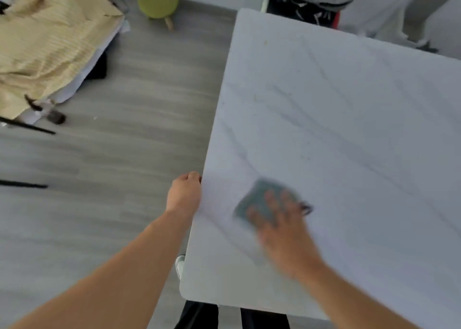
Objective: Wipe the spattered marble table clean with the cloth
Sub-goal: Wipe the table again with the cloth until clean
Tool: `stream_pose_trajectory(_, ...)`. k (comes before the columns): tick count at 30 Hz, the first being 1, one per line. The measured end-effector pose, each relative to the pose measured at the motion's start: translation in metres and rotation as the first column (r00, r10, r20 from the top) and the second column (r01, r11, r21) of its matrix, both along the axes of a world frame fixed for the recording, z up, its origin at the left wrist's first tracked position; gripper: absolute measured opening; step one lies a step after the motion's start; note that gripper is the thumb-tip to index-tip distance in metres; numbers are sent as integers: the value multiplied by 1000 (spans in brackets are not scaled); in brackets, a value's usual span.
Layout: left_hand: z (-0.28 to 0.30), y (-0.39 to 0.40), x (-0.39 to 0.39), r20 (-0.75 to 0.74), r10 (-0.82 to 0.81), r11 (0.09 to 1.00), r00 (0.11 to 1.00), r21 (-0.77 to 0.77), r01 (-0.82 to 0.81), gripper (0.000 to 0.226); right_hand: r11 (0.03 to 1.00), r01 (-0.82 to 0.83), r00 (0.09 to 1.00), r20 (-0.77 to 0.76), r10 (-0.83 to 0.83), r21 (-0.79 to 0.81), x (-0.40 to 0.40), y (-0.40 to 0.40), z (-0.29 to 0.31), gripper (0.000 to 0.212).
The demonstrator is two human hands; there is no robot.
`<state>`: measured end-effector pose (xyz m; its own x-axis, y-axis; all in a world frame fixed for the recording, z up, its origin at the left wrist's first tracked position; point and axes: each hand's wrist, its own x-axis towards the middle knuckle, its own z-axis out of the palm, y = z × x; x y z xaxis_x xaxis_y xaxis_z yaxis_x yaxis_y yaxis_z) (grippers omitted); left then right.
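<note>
Grey plank flooring fills the left half of the frame; a white marble table with faint grey veins and a few small specks fills the right. Upper left, a rumpled yellow striped fabric lies on the floor, with a green round stool near the top centre. At lower centre the right hand, fingers spread flat and blurred, presses a grey-green cloth onto the tabletop. Beside it, the left hand curls over the table's left edge.
</note>
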<state>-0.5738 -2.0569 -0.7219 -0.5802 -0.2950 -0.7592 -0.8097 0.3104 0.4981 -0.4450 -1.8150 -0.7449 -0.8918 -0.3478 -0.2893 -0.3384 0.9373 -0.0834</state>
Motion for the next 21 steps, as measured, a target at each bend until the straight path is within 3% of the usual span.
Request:
stream_pose_trajectory(1,-2,7,-5,40,49,999,998,8,-50,35,942,336,940,-58,-336,-12,-24,28,-8,62)
stream_pose_trajectory(2,-5,14,-8,75,121,992,990,25,-123,38,740,672,739,-55,-672,-24,-42,50,-11,65)
stream_pose_trajectory(3,-8,19,-12,108,202,977,973,50,-208,42,506,862,506,19,-862,-30,-54,48,-5,70)
stream_pose_trajectory(4,-10,22,-15,119,270,959,956,54,-278,46,401,915,403,37,-915,-40,-51,31,-1,73)
stream_pose_trajectory(5,-12,27,-20,124,292,953,948,47,-299,47,456,889,455,-51,-889,-30,-30,5,-4,70)
stream_pose_trajectory(6,-14,32,-23,128,297,952,946,30,-303,48,658,753,658,-50,-751,11,-4,-32,-3,63)
stream_pose_trajectory(7,-17,35,-25,133,285,958,949,4,-288,48,826,561,827,-1,-562,-54,29,-66,2,58)
stream_pose_trajectory(8,-19,37,-26,122,273,962,954,-54,-268,49,916,379,926,55,-375,-135,58,-87,8,59)
stream_pose_trajectory(10,-24,41,-25,107,226,958,968,-205,-201,55,969,164,985,74,-153,-182,74,-78,17,61)
stream_pose_trajectory(11,-26,43,-24,96,238,948,966,-241,-210,56,982,142,989,54,-136,-125,63,-53,14,62)
stream_pose_trajectory(13,-29,45,-25,57,240,928,969,-306,-212,54,944,331,942,-58,-331,-8,20,9,-2,64)
stream_pose_trajectory(14,-29,45,-26,43,214,932,976,-307,-191,49,830,556,824,-107,-557,-38,-8,38,-5,63)
stream_pose_trajectory(15,-31,45,-26,31,205,934,978,-306,-186,45,642,761,632,-118,-766,-91,-36,64,-9,63)
stream_pose_trajectory(16,-33,45,-26,22,224,920,974,-333,-204,43,411,904,412,-13,-911,-115,-67,78,-8,62)
stream_pose_trajectory(17,-34,45,-27,20,268,901,963,-359,-243,44,279,954,281,6,-960,-114,-90,74,-8,62)
stream_pose_trajectory(18,-34,47,-29,8,302,876,953,-398,-274,47,325,940,326,-9,-945,-108,-110,55,-9,61)
stream_pose_trajectory(19,-35,49,-31,-8,366,839,930,-429,-334,51,476,871,469,-85,-879,-118,-121,26,-15,60)
stream_pose_trajectory(21,-33,53,-32,-21,386,816,922,-460,-352,55,847,503,855,-42,-517,-174,-122,-40,-14,58)
